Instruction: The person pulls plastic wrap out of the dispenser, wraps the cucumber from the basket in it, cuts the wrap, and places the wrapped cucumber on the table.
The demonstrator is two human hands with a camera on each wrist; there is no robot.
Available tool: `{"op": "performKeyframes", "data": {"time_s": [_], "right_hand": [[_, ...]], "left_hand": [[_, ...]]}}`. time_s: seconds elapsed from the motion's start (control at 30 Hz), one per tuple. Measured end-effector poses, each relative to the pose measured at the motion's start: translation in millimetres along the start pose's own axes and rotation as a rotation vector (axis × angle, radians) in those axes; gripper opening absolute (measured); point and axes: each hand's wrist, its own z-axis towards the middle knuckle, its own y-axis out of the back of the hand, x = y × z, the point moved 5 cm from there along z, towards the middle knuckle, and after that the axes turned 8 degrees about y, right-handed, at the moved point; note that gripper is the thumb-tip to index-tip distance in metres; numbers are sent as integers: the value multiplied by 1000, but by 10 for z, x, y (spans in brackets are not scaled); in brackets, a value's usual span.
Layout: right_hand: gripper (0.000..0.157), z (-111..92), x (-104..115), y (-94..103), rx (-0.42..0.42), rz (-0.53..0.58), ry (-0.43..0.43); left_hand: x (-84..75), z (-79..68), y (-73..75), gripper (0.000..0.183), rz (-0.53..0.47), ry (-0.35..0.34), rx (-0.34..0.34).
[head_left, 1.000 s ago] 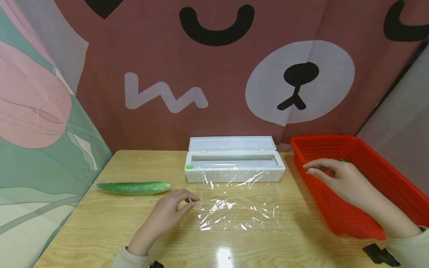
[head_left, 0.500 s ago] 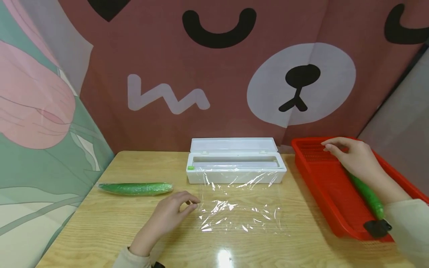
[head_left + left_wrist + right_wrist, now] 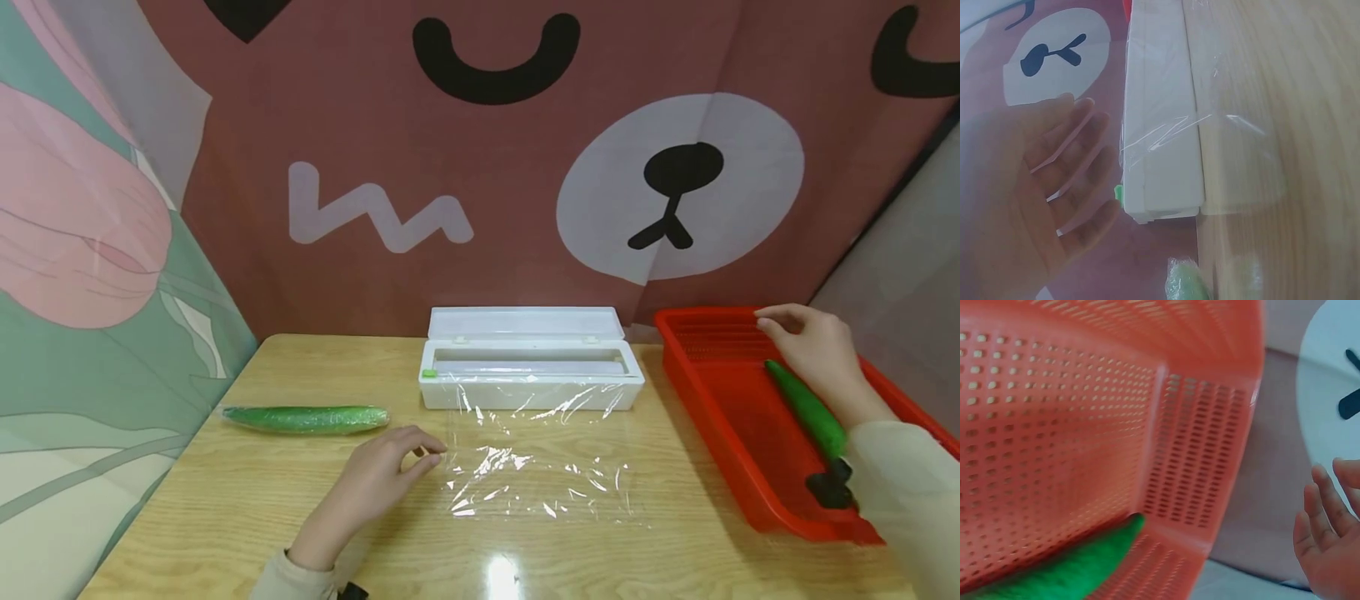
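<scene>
My right hand (image 3: 817,350) hovers over the red plastic basket (image 3: 720,433), fingers loosely bent and holding nothing. Below it a bare cucumber (image 3: 810,408) lies along the basket's right side; its near end is hidden behind my wrist. My left hand (image 3: 382,475) is relaxed, its fingertips right at the left edge of a sheet of cling film (image 3: 540,483). The film spreads over the table from a white dispenser box (image 3: 532,393) with its lid up. Left of that, a film-wrapped cucumber (image 3: 307,419) lies on the wood. In the left wrist view the left fingers (image 3: 1085,175) are slightly spread.
The wooden table (image 3: 225,525) ends at a brown cloth backdrop (image 3: 375,292) printed with a bear. A green slider (image 3: 429,373) sits at the box's left end. The basket stands at the table's right side, its walls slotted.
My right hand has moved right and farther back over the basket, bringing the cucumber inside into view. The left hand has stayed in place by the film.
</scene>
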Motion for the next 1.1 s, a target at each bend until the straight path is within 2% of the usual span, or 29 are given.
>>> {"op": "performKeyframes", "data": {"time_s": [0.4,0.6,0.8,1.1], "right_hand": [[49,-84,-480,-91,10,-10,-121],[48,-172,-704,-133,50,-17,-152],[48,-258,-910,-175,91,-18,-219],[53,-310,-1052,-193,159,-22,-214]], "left_hand": [[9,-15,-13,12,4,3,30],[27,-19,-14,12,-1,8,42],[44,-27,-17,12,-3,22,63],[47,-13,-22,12,-4,24,65]]}}
